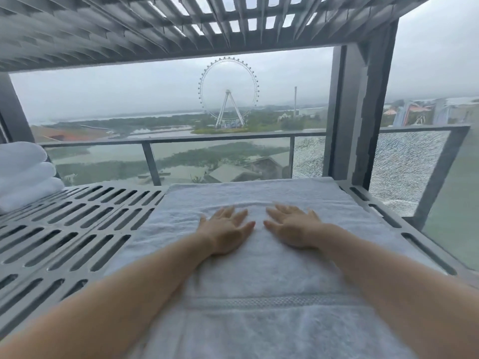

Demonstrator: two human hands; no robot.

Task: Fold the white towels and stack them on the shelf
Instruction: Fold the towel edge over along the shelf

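Observation:
A white towel (272,275) lies spread flat on the right half of a grey slotted shelf (77,229), reaching from the near edge to the shelf's back. Both hands lie flat on its middle, fingers straight and spread, palms down. My left hand (225,229) and my right hand (293,226) are side by side, a small gap between them. At the far left of the shelf stands a stack of three folded white towels (23,174).
Another slotted shelf (181,24) hangs close overhead. A grey upright post (360,112) stands at the back right corner. Behind the shelf is a window with a railing (181,139) and an outdoor view.

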